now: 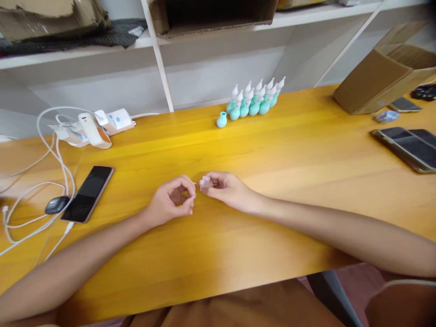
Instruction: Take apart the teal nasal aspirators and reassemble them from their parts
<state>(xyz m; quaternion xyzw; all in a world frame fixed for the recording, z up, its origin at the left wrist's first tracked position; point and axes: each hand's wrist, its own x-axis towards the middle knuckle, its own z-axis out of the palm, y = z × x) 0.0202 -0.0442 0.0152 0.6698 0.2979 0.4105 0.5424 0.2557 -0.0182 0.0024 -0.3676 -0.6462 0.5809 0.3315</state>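
My right hand [231,191] is closed in a pinch on a small translucent whitish plastic piece [205,181], held just above the table. Close beside it on the left, my left hand [175,197] is curled with thumb and fingertips together. A tiny pale tip shows at its fingers, but what it belongs to is too small to make out. Beyond the hands, several teal squeeze bulbs [254,108] with white pointed nozzles stand upright in two rows. A single teal bulb without a nozzle [221,120] stands at their left front, its mouth facing up.
On the left lie a black phone [89,193], a dark mouse [56,205], looped white cables and a power strip [117,121] with chargers. At the right are a cardboard box [378,81], more phones [405,145] and a crumpled clear wrapper [387,116]. Shelves rise behind the table.
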